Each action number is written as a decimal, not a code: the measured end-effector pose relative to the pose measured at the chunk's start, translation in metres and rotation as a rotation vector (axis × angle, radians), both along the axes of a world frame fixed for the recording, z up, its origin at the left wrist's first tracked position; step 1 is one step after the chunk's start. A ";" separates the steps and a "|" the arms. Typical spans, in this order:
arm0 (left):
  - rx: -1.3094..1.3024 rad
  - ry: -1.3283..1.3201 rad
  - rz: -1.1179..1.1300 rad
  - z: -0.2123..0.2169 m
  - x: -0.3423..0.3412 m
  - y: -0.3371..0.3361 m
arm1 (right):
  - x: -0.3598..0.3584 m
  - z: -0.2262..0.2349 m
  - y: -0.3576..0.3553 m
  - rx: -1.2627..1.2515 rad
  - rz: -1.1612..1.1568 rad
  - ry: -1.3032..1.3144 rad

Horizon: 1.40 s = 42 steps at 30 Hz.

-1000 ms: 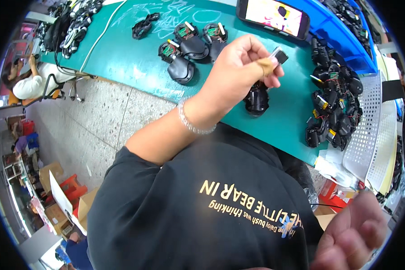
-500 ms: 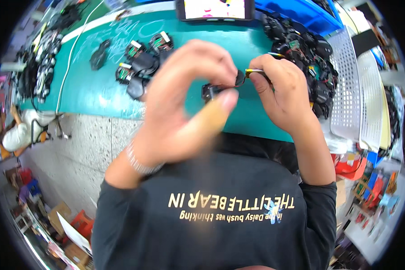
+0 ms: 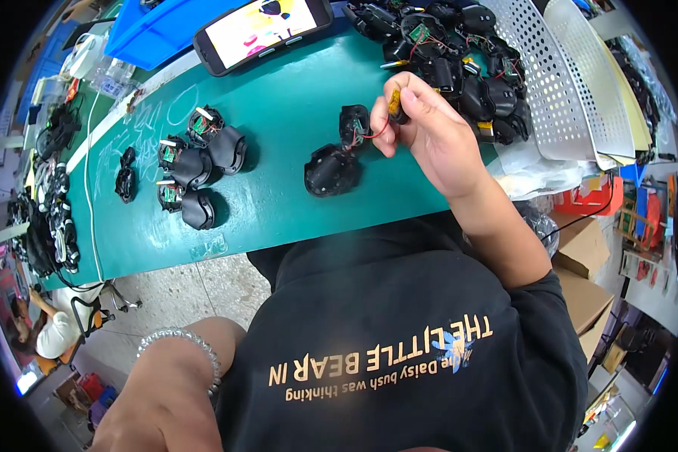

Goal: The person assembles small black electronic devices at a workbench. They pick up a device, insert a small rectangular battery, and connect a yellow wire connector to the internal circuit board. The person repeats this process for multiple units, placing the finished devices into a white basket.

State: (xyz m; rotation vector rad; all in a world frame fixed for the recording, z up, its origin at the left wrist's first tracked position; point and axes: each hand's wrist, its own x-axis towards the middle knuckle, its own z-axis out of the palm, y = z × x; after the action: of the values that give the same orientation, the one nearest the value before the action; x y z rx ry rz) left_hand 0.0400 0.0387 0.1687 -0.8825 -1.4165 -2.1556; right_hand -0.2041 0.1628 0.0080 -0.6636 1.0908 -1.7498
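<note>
My right hand [image 3: 429, 128] pinches what looks like a small battery [image 3: 395, 102] with yellow tape, held just above the green table. Thin red wires run from there to a small black housing [image 3: 353, 123] with a circuit board in it. Just below this lies its rounded black shell [image 3: 331, 172], touching the table. My left hand [image 3: 158, 414] is at the lower left, away from the table and close to the camera, a beaded bracelet on its wrist. Its fingers are cut off by the picture's lower edge.
Several black shells with green boards [image 3: 192, 164] stand left on the table [image 3: 279, 218], beside a black bundle [image 3: 126, 177]. A phone [image 3: 262, 34] leans at the back near a blue bin [image 3: 147, 34]. Right are piled black parts [image 3: 459, 68] and a white perforated basket [image 3: 542, 75].
My left hand has swung from above the black housing down to the lower left. My right hand still holds the battery, turned more palm-up. The whole view has shifted and tilted.
</note>
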 end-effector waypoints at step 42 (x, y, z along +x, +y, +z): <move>-0.085 -0.979 0.441 -0.155 -0.063 0.001 | 0.002 0.056 -0.032 -0.047 -0.095 1.600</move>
State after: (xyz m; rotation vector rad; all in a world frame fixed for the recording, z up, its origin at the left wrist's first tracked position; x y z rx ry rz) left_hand -0.0225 0.0394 0.0139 0.5563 -1.8753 -2.2245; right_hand -0.2020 0.1313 0.0636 -2.2121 2.0548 -1.0612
